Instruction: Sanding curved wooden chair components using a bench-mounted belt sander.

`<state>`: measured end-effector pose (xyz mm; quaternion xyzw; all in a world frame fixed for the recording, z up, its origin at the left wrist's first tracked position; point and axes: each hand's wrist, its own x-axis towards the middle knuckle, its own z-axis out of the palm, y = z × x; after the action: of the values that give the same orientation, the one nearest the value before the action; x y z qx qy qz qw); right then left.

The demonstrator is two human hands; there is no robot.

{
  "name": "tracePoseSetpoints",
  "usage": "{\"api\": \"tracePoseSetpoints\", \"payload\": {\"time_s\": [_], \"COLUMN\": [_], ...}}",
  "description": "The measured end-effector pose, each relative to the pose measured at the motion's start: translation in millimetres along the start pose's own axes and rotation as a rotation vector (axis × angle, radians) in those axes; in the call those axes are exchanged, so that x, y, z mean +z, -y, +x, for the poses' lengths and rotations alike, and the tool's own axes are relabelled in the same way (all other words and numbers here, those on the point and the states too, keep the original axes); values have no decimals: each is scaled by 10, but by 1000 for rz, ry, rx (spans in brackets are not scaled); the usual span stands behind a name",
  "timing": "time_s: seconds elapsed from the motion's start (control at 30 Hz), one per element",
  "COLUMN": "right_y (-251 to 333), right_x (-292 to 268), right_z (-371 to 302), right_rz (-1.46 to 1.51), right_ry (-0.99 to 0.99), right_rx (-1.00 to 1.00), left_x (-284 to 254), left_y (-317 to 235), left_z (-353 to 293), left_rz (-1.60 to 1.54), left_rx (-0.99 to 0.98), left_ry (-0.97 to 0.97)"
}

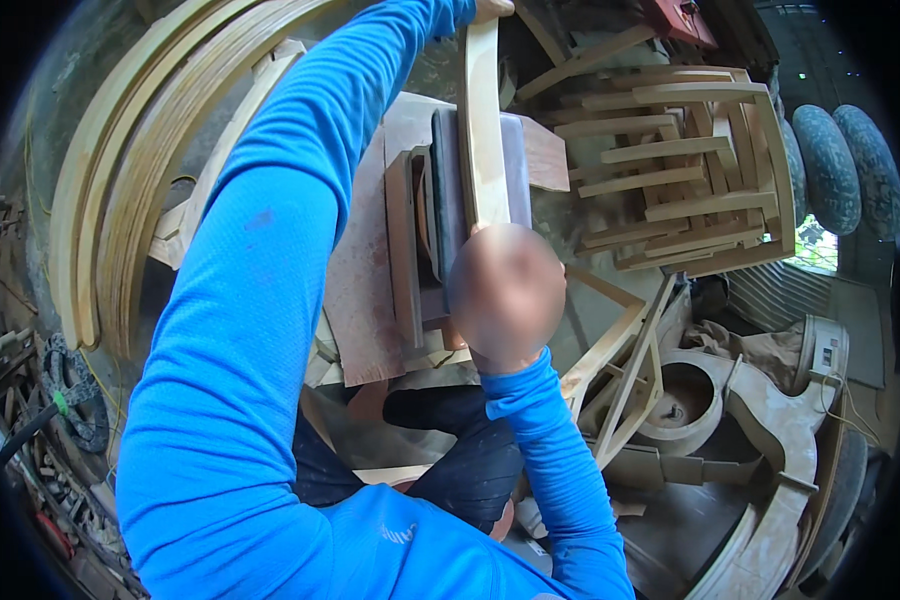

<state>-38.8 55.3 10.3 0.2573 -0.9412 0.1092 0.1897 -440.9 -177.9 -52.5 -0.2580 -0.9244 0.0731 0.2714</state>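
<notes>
A pale, slightly curved wooden slat [484, 130] runs away from me across a bench machine with a wide grey band [516, 170], which looks like a belt sander. At the slat's far end is my left hand [492, 9], partly cut off by the top of the picture, with its fingers closed on the wood. My right hand [508, 295] grips the near end; blurring hides the detail of its fingers. A dark upright plate [444, 190] stands along the slat's left side. Whether the slat presses on the band is hard to tell.
Long curved wooden strips [120, 200] are stacked at left. Slatted wooden frames [690, 170] are piled at far right, near round grey tubes [828, 155]. A blower-like housing with a duct [675, 400] is at near right. A reddish board [365, 300] lies beside the machine.
</notes>
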Motion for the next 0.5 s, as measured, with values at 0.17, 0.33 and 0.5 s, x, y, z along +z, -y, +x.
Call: {"api": "tracePoseSetpoints", "payload": {"time_s": [0.17, 0.33, 0.5], "right_y": [-106, -153, -182], "right_x": [248, 390, 457], "right_z": [356, 673, 739], "right_rz": [-43, -66, -59], "right_ry": [-52, -74, -77], "right_rx": [-46, -76, -81], "left_x": [81, 309, 510], "left_y": [352, 663, 815], "left_z": [239, 457, 537], "left_rz": [-18, 51, -83], "left_rx": [-5, -4, -66], "left_ry": [222, 239, 239]}}
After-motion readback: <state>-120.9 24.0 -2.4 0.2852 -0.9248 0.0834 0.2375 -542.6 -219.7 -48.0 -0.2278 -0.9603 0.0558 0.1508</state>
